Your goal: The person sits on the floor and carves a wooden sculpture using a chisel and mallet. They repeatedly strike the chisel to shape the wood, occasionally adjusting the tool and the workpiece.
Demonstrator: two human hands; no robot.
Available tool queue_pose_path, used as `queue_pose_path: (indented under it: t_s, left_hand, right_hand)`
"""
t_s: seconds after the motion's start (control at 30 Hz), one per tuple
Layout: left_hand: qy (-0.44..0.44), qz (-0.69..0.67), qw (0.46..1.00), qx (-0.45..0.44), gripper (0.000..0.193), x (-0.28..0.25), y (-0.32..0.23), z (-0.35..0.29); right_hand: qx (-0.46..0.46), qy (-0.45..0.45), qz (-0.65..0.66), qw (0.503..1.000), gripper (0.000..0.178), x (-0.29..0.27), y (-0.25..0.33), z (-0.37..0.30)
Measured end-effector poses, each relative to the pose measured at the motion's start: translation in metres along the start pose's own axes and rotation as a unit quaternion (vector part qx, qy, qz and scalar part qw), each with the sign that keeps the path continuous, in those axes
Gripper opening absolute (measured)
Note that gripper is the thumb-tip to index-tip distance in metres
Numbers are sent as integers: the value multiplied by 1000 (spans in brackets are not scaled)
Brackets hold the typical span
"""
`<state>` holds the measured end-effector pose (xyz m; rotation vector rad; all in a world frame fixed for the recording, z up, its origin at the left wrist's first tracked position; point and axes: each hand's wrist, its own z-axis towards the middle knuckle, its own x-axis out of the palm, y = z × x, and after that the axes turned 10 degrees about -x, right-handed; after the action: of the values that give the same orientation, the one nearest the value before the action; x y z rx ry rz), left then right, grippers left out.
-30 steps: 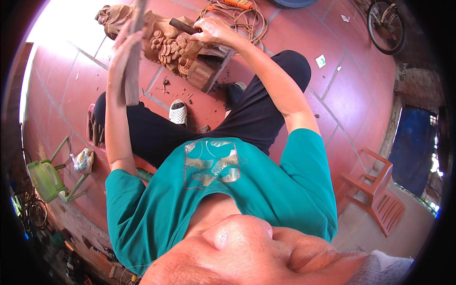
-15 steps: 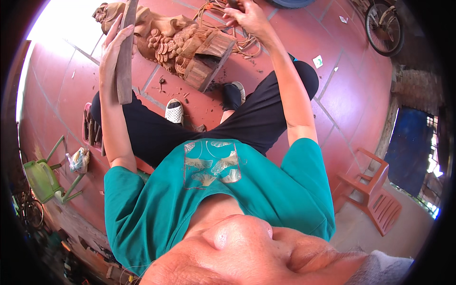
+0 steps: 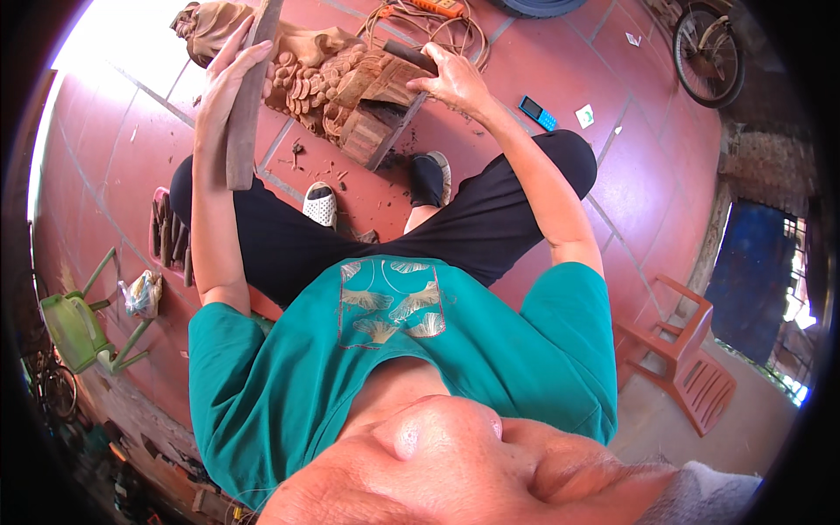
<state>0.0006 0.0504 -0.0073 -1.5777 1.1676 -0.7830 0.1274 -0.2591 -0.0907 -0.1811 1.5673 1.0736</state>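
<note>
A carved wooden sculpture [image 3: 325, 87] lies on its side on the floor in front of my feet, its blocky base toward me on the right. My left hand [image 3: 226, 80] holds a long flat wooden bar [image 3: 243, 136] over the sculpture's left side; the bar's near end hangs beside my forearm. In my right hand [image 3: 458, 86] is a short dark rod-like tool [image 3: 408, 54], gripped at its right end between thumb and fingers. It points left over the sculpture's base. Whether it touches the wood, I cannot tell.
Wood chips [image 3: 297, 156] litter the tiles. An orange power strip [image 3: 439, 7] with coiled cord lies behind the base. Right of my right arm is a blue phone [image 3: 537, 113]. A pink basket of tools [image 3: 166, 232], a green stool [image 3: 74, 328] and a red plastic chair [image 3: 687, 350] stand around me.
My right hand has come nearer and lower with the dark tool, uncovering the power strip. My left hand and the bar have shifted slightly right. The phone now shows beside my right knee.
</note>
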Motion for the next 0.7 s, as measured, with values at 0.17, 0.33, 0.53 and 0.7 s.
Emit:
queue_pose_path:
  t_s: [0.17, 0.33, 0.53, 0.7]
  left_hand:
    - [-19, 7, 1000, 13, 66, 4, -2, -4]
    - [-35, 7, 999, 13, 66, 5, -7, -12]
    - [-36, -2, 999, 11, 64, 5, -6, -12]
    - [-22, 16, 999, 32, 63, -1, 2, -7]
  right_hand:
    - [-2, -12, 45, 999, 51, -6, -19, -6]
    - [-3, -33, 26, 999, 48, -8, -40, -12]
    - [16, -20, 93, 995, 62, -4, -13, -7]
    - [23, 24, 69, 997, 63, 2, -15, -4]
